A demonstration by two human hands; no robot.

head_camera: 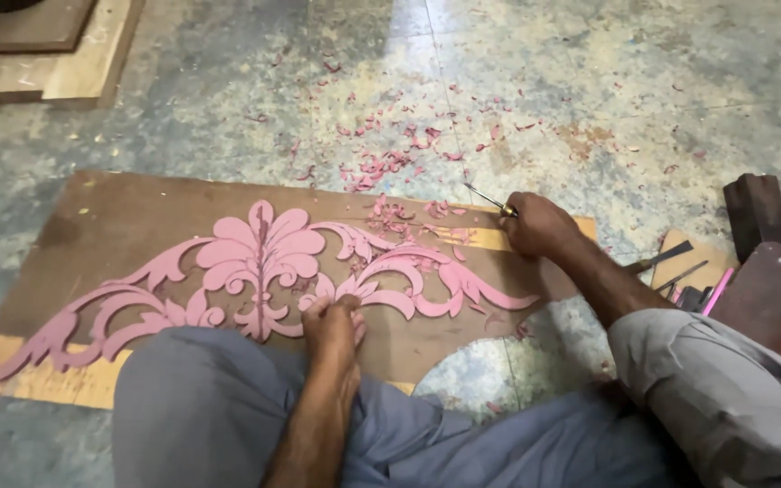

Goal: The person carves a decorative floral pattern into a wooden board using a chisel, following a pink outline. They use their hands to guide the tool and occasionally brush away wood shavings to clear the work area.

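On the speckled concrete floor (589,81) a brown plywood board (119,217) is laid flat, and a pink carved floral scrollwork panel (259,262) is spread across it from nine o'clock to three o'clock. At three o'clock of the panel's centre the right hand (535,226) is seen clenched around a thin metal carving chisel (485,199), whose tip points toward eleven o'clock, while at six o'clock the left hand (332,325) is pressed on the carving's lower edge with fingers bunched together. Pink wood shavings (390,163) are scattered at twelve o'clock, and further metal hand tools (680,271) are heaped at three o'clock beside a dark wooden block (757,212).
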